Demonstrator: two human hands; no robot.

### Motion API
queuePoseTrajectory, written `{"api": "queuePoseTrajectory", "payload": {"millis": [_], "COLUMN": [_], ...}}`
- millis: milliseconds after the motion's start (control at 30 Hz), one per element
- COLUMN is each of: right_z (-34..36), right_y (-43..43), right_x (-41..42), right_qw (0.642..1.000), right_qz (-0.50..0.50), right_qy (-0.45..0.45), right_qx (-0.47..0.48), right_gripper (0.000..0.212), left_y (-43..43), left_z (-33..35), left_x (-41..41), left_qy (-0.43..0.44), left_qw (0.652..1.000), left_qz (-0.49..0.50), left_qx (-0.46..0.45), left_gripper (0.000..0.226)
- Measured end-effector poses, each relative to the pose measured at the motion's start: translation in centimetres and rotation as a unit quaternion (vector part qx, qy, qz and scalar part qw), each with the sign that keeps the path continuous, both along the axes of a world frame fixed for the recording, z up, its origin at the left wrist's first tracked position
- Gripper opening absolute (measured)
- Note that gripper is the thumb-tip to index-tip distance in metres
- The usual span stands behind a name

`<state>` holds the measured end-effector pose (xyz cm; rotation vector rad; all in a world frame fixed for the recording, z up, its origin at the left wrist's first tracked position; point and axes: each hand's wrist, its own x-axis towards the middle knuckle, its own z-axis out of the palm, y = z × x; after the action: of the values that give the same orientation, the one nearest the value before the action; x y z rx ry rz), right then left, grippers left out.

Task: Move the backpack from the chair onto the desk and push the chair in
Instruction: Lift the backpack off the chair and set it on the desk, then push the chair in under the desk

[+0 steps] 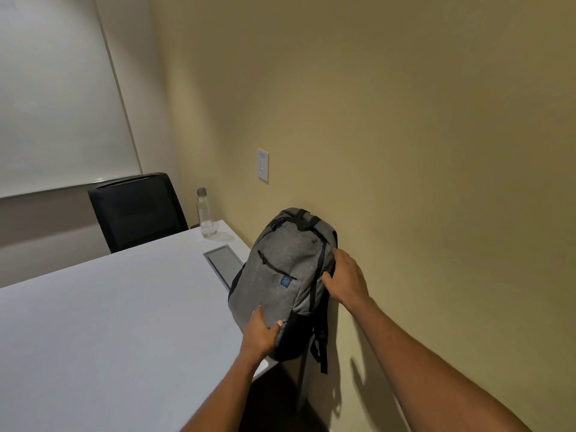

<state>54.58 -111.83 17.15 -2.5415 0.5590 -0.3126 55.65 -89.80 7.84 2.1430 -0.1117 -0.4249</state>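
Note:
A grey backpack (282,272) with black straps and a dark base stands upright at the right corner of the white desk (109,322), leaning against the tan wall. My left hand (261,333) grips its lower front near the dark base. My right hand (344,280) holds its right side by the black strap edge. A black chair (137,210) stands at the far side of the desk, its back showing above the desktop. The chair that the backpack came from is out of view.
A clear water bottle (206,215) stands at the desk's far right corner. A grey cable hatch (223,263) is set into the desktop just left of the backpack. A wall switch plate (263,165) and a whiteboard (56,98) hang on the walls.

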Motion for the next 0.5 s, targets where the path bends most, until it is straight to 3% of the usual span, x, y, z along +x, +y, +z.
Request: {"api": "queuePoseTrajectory", "payload": {"millis": [133, 267, 500], "right_z": [-0.4, -2.0, -6.4], "right_y": [3.3, 5.9, 10.3], "right_x": [-7.5, -15.3, -29.3], "right_qw": [0.992, 0.983, 0.985], "right_qz": [0.005, -0.028, -0.123], "right_qy": [0.061, 0.104, 0.105], "right_qx": [-0.107, -0.148, -0.055], "right_gripper": [0.074, 0.077, 0.073], "left_y": [3.8, 6.8, 11.0], "left_z": [-0.3, -0.2, -1.0], "left_x": [-6.2, -13.0, -24.0], "left_qy": [0.002, -0.002, 0.035], "left_qw": [1.000, 0.998, 0.991], "left_qz": [-0.022, -0.056, -0.133], "left_qx": [0.020, 0.003, 0.008], "left_gripper": [0.079, 0.064, 0.074]}}
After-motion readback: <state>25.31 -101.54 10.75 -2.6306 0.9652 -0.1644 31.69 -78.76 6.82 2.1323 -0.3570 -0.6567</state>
